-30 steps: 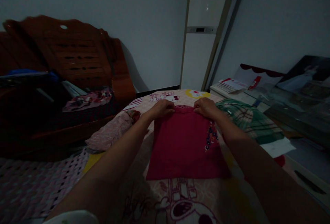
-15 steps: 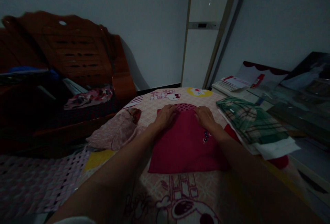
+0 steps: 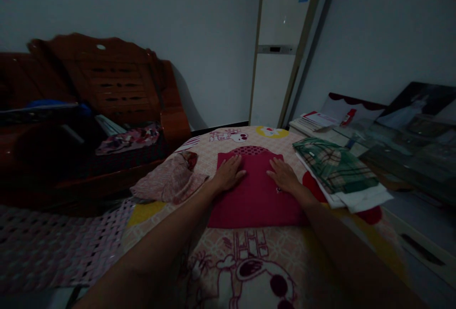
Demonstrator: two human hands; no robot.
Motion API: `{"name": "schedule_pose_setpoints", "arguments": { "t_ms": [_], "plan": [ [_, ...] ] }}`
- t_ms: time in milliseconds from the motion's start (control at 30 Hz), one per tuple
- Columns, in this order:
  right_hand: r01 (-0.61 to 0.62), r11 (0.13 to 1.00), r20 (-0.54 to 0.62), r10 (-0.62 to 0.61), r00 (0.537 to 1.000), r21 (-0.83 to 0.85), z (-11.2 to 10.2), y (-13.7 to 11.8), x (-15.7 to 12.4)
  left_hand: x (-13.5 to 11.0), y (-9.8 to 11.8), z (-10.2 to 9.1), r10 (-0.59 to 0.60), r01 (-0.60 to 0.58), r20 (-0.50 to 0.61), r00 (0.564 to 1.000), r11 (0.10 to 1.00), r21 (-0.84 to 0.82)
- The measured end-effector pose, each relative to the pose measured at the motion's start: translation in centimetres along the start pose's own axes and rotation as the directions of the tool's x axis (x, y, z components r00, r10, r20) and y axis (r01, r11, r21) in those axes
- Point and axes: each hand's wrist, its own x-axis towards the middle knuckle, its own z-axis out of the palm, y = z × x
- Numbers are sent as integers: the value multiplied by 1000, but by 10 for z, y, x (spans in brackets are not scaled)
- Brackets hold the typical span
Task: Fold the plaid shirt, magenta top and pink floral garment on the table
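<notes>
A dark pink garment (image 3: 254,204), folded into a near-rectangle with a dotted curved neckline at its far edge, lies flat on the patterned cloth (image 3: 213,257). My left hand (image 3: 229,173) rests flat on its left side, fingers stretched out. On the right side lies my right hand (image 3: 284,175), also flat with the fingers apart, close to a small embroidered motif. Neither hand grips the fabric. A crumpled pale pink garment (image 3: 167,178) sits to the left. Over on the right are folded green plaid clothes (image 3: 337,164) with white cloth beneath.
A wooden chair (image 3: 117,86) with clothes and other items on it stands at the back left. A woven pink seat (image 3: 64,247) is at the lower left. Along the right runs a glass-topped cabinet (image 3: 399,157) with papers (image 3: 317,121). A tall white appliance (image 3: 274,76) stands behind.
Both hands have slid from the garment's far edge toward me, uncovering its upper corners. My fingers have flattened out. The camera view has tilted up slightly.
</notes>
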Motion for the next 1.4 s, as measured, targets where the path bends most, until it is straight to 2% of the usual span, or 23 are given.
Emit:
{"name": "schedule_pose_setpoints", "arguments": {
  "t_ms": [167, 400, 667, 733, 833, 967, 1133, 1400],
  "plan": [
    [13, 1000, 1, -13, 1000, 5, 8, 0, -21, -15, -7, 4, -32, 30, 30, 999, 997, 64],
    [15, 1000, -64, -15, 998, 2, 21, 16, -18, -4, -22, -2, -77, 73, 55, 996, 995, 68],
    [-10, 999, 8, 10, 1000, -35, 13, 12, -16, -11, -13, -6, -146, 140, 39, 989, 983, 120],
    [-13, 999, 32, 14, 999, -31, 11, 9, -19, -18, -9, -7, -123, 121, 14, 992, 987, 107],
    [19, 999, 12, -19, 1000, -26, 13, 3, -29, -31, -3, -4, -27, 27, -4, 1000, 995, 94],
    [37, 999, -42, -38, 998, -20, 17, -1, -41, -39, -5, 2, -6, -1, 69, 998, 995, 102],
    [4, 999, -55, -6, 998, -35, 13, 5, -35, -21, -20, -1, -87, 79, 63, 994, 990, 116],
    [9, 997, -100, -17, 995, -78, 14, 24, 17, 31, -39, -6, -134, 132, 6, 991, 980, 148]
  ]
}}
